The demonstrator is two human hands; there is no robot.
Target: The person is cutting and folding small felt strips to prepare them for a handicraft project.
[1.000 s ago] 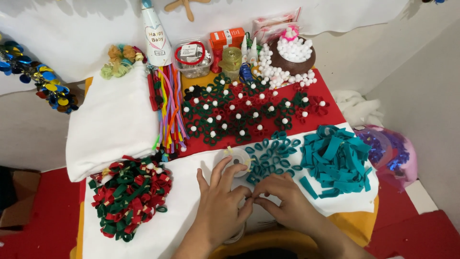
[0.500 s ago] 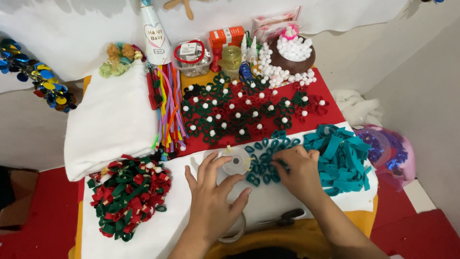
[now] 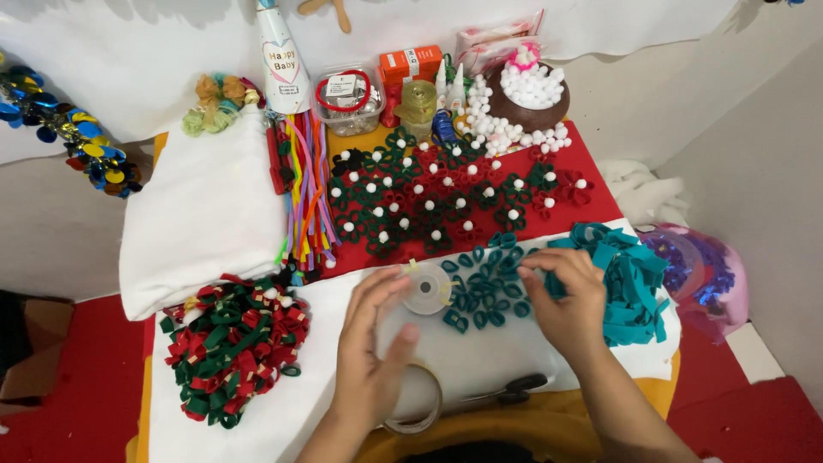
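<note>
My left hand hovers flat, fingers apart, over the white cloth, its fingertips close to a clear tape spool. My right hand rests with curled fingers between a cluster of teal ribbon loops and a heap of teal ribbon strips; its fingertips touch the loops, and whether it pinches one is hidden. A roll of clear tape lies under my left wrist. Black scissors lie near the table's front edge.
Green flowers with white pompom centres cover the red mat. A pile of red and green ribbon loops sits at the left. A folded white cloth, coloured pipe cleaners, a bowl of white pompoms and jars stand behind.
My right hand moved from beside the left hand out to the right, to the teal ribbon pieces. The left hand opened and slid slightly left and back. The scissors came into view.
</note>
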